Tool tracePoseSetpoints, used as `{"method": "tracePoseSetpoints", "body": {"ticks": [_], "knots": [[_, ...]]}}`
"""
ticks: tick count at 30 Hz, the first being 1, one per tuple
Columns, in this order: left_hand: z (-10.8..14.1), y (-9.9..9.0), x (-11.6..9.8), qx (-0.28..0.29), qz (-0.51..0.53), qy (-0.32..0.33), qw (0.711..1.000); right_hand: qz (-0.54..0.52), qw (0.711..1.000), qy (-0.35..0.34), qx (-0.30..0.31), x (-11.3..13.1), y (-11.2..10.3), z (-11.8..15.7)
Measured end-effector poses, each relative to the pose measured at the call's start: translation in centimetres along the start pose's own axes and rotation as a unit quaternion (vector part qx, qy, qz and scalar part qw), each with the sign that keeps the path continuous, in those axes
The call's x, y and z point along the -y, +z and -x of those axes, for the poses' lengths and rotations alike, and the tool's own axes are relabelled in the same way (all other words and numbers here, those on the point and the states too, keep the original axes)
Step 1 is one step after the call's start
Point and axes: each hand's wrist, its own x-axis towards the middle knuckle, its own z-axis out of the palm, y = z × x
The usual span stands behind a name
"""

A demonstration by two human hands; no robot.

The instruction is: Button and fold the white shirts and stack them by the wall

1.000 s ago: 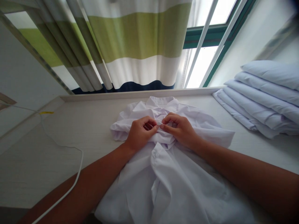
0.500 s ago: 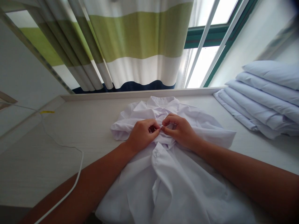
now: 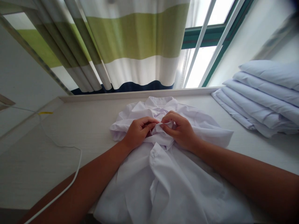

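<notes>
A white shirt (image 3: 173, 177) lies spread on the pale table, its collar (image 3: 161, 100) toward the window and its lower part toward me. My left hand (image 3: 140, 130) pinches the shirt's front below the collar. Close beside it on the right, my right hand (image 3: 178, 129) also pinches the cloth between thumb and fingers, with a fold raised between the two hands. Whatever lies right at the fingertips is too small to make out. A button (image 3: 154, 154) shows on the front edge nearer to me.
Folded white garments (image 3: 263, 102) are stacked at the right. A white cable (image 3: 78, 168) passes over my left forearm. Behind the table's raised back edge (image 3: 130, 94) hang striped curtains (image 3: 140, 37) beside a barred window. A yellow tag (image 3: 46, 112) is at the left.
My left hand's fingers have shifted slightly up and left, now lying flatter over the cloth. More of the fold shows between the hands. The whole view has moved a little.
</notes>
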Motion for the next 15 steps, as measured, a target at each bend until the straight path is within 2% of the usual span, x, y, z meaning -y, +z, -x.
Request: {"method": "tracePoseSetpoints", "body": {"ticks": [10, 15], "knots": [[-0.09, -0.42, -0.79, 0.036, -0.066, 0.021, 0.997, 0.010, 1.000, -0.001, 0.002, 0.12, -0.12, 0.08], [-0.11, -0.32, -0.69, 0.057, -0.079, 0.013, 0.995, 0.015, 1.000, -0.002, 0.027, -0.20, -0.09, 0.11]]}}
